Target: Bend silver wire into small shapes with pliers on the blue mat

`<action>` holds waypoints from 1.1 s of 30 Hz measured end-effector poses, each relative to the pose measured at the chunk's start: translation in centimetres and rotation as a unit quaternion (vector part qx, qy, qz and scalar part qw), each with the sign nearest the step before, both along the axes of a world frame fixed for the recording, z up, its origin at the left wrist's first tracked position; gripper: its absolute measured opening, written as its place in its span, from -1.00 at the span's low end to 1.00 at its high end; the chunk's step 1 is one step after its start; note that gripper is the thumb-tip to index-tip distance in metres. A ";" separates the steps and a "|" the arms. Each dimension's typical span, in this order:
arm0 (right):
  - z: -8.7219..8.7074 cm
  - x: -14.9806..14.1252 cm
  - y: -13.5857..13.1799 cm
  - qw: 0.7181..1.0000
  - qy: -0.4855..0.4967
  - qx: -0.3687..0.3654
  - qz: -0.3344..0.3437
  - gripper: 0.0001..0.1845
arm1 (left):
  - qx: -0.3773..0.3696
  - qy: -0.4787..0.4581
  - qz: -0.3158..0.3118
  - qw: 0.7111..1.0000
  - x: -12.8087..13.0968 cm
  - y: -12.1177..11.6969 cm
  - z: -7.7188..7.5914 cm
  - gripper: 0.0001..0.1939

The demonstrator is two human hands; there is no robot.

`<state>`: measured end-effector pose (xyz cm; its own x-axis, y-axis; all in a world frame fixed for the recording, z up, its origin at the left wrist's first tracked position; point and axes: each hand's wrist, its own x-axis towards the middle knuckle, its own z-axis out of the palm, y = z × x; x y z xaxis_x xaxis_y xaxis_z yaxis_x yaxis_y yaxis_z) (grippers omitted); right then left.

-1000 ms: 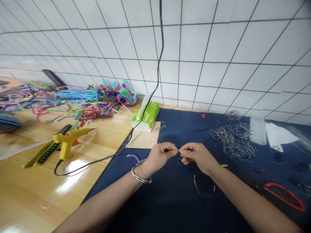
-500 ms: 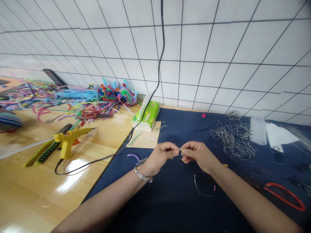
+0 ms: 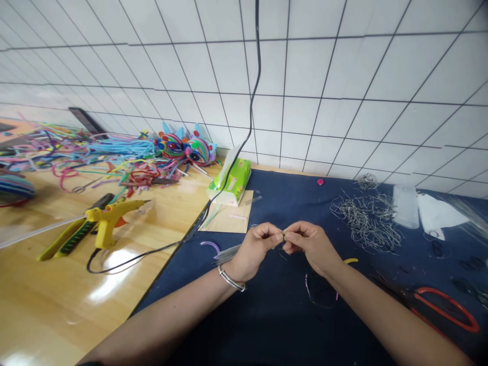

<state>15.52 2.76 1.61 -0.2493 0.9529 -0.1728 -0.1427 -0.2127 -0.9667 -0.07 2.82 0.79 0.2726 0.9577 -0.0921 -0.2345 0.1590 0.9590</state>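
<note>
My left hand (image 3: 259,247) and my right hand (image 3: 309,245) meet fingertip to fingertip above the dark blue cloth (image 3: 267,315). Both are closed in a pinch on something small between the thumbs and forefingers, too tiny to name. Below my right hand lies a thin wire loop (image 3: 309,294) with small pink pieces on it. A bundle of straight grey wires (image 3: 227,255) sticks out from behind my left wrist, beside a purple curved piece (image 3: 212,247). By my right forearm is a yellow curved piece (image 3: 351,261).
Left, on the wooden table (image 3: 49,300), lie a yellow glue gun (image 3: 110,218), pliers (image 3: 72,241) and colourful fuzzy stems (image 3: 122,150). A green tissue pack (image 3: 238,180) stands behind. Tangled wires (image 3: 366,221) and red-handled scissors (image 3: 450,307) are on the right; a black cord (image 3: 251,101) hangs in front.
Both hands keep their pinch and have barely moved. My forearms have shifted slightly, so more of the grey wire bundle, the yellow piece and the scissors shows.
</note>
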 end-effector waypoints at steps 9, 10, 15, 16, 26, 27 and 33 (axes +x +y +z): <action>-0.1 0.1 0.1 1.000 0.000 -0.010 -0.012 -0.76 | -0.003 -0.001 -0.014 1.000 0.0 0.4 -0.2 -0.85; -0.1 0.2 0.2 1.000 0.000 -0.017 -0.003 -0.76 | -0.008 0.004 -0.032 0.999 -0.2 0.6 -0.1 -0.84; 0.1 1.1 0.6 0.998 -0.004 -0.034 0.047 -0.77 | -0.019 0.037 -0.117 0.992 -1.7 1.5 0.4 -0.80; 0.1 1.1 0.6 0.998 -0.005 -0.035 0.054 -0.77 | -0.016 0.043 -0.123 0.991 -1.9 1.6 0.4 -0.80; -0.2 0.8 0.6 0.998 -0.029 -0.028 0.047 -0.77 | -0.015 0.052 -0.151 0.987 -2.1 1.7 0.3 -0.83; -0.2 0.7 0.5 0.998 -0.031 -0.025 0.041 -0.77 | -0.011 0.052 -0.150 0.987 -2.1 1.7 0.3 -0.84; -0.2 0.3 0.3 0.999 -0.035 -0.016 0.010 -0.76 | 0.026 0.068 -0.125 0.989 -1.6 1.4 -0.2 -0.89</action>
